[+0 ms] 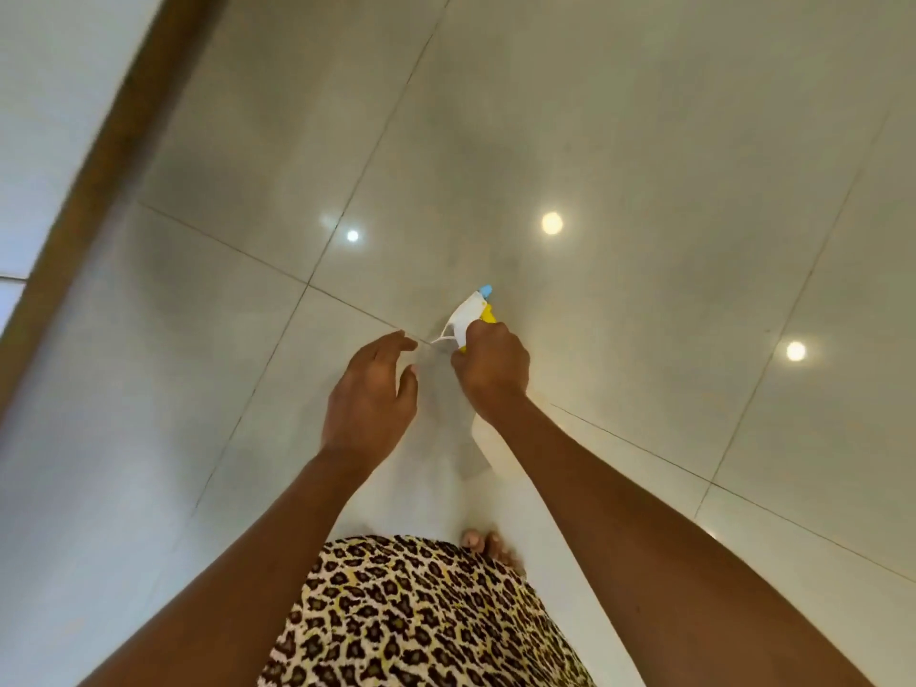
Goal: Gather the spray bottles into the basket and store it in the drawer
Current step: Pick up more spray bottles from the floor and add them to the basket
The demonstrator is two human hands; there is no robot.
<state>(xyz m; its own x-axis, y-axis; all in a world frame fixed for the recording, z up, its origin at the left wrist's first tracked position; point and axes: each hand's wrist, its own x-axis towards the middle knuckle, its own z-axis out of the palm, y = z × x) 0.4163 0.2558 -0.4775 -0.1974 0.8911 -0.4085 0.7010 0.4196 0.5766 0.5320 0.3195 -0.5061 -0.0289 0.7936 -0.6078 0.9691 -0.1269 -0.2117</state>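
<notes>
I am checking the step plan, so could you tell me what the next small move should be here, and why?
Probably carry the spray bottle to the basket. The right hand is closed around the neck under its white trigger head, the left hand is open and empty beside it, and neither basket nor drawer is in view.

The right hand (493, 364) closes its fingers (488, 334) around the neck of a clear plastic spray bottle with a white trigger head, yellow collar and pale blue nozzle (473, 309). The nozzle points up and away beyond the knuckles; the thin white trigger hangs just left of the fingers. The bottle's translucent body runs down beneath the wrist, blurred against the glossy pale grey tiled floor (644, 141). The left hand (369, 394) sits just beside it, fingers (391, 342) spread and loosely curled, their tips near the trigger, not visibly touching. Below the forearms lie a leopard-print garment (421, 617) and bare toes (488, 545).
</notes>
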